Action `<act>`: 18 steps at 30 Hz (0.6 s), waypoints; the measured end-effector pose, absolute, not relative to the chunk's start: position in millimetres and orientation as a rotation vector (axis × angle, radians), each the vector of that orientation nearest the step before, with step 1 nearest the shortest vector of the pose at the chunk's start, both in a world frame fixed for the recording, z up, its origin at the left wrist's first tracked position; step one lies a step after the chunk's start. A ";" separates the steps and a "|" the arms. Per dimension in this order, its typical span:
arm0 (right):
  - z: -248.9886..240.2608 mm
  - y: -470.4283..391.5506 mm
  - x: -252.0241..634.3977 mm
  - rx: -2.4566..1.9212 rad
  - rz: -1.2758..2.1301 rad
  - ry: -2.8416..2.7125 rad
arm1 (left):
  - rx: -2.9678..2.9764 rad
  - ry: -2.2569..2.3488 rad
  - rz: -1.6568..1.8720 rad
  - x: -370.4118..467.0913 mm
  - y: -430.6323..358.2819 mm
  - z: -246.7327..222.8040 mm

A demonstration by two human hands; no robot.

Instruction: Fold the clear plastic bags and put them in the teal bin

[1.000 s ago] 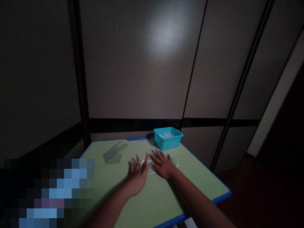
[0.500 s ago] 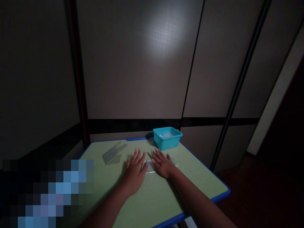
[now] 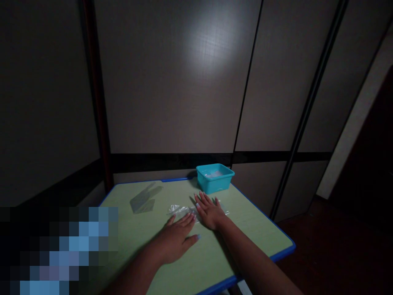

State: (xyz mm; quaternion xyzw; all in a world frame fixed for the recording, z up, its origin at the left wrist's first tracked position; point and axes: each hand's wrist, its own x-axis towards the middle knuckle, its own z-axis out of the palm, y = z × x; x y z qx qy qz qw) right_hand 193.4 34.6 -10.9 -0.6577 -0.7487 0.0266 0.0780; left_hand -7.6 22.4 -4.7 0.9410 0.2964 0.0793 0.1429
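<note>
A clear plastic bag (image 3: 181, 211) lies on the green tabletop (image 3: 184, 270), its left end crinkled and catching the light. My left hand (image 3: 177, 238) rests at the near edge of the bag, fingers stretched out and the thumb apart, pointing right. Flat over the right part of the bag is my right hand (image 3: 210, 211), with its fingers spread. Part of the bag is hidden beneath both hands. Neither hand grips anything.
A turquoise plastic basket (image 3: 215, 184) with clear and whitish contents stands at the far right corner. Grey see-through shapes (image 3: 143, 200) lie on the far left of the table, which has a blue edge. Behind rises a wardrobe with grey panels (image 3: 172, 82).
My left hand has moved nearer and turned so its fingers point right, uncovering the crinkled left end of the bag. My right hand stays in place on the bag.
</note>
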 end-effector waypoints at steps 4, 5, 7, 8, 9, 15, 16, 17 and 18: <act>-12.9 34.2 198.1 -2.090 -0.011 -2.146 | 2.696 0.873 0.177 -8.1 22.1 -4.9; -12.9 34.2 200.1 -2.133 -0.006 -2.118 | 2.694 0.877 0.163 -8.3 22.1 -5.1; -12.5 34.1 204.1 -2.216 0.016 -2.084 | 2.689 0.875 0.143 -8.6 22.4 -5.8; -12.2 34.1 205.6 -2.249 0.026 -2.073 | 2.687 0.869 0.139 -8.6 22.7 -6.3; -11.9 34.1 206.8 -2.274 0.035 -2.066 | 2.685 0.863 0.141 -8.5 23.2 -6.8; -10.6 33.4 207.2 -2.271 0.069 -2.078 | 2.686 1.128 0.546 -9.2 35.2 -4.7; -10.2 33.1 206.9 -2.269 0.066 -2.084 | 2.663 1.233 0.658 -10.3 38.7 -3.3; -9.8 32.7 206.6 -2.268 0.064 -2.092 | 2.632 1.336 0.747 -11.7 42.3 -2.0; -9.4 32.2 206.3 -2.266 0.064 -2.100 | 2.597 1.425 0.806 -13.3 45.9 -0.9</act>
